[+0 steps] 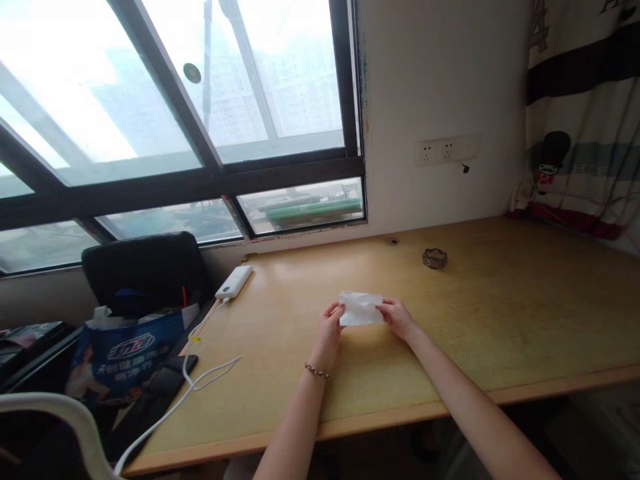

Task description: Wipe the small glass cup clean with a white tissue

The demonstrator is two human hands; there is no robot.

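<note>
A small white tissue (361, 309) is held out flat between my two hands, above the middle of the wooden table (505, 313). My left hand (331, 317) pinches its left edge, thumb on top, and a braided bracelet (317, 371) circles that wrist. On the opposite side, my right hand (397, 316) grips the right edge between thumb and fingers. The fingers behind the sheet are partly hidden.
A dark ring-shaped ashtray-like object (435, 259) lies toward the back right. At the left edge are a white power bank (234, 282) and its white cable (187, 373). A blue bag (130, 353) stands beside the table, near a black chair (147, 267).
</note>
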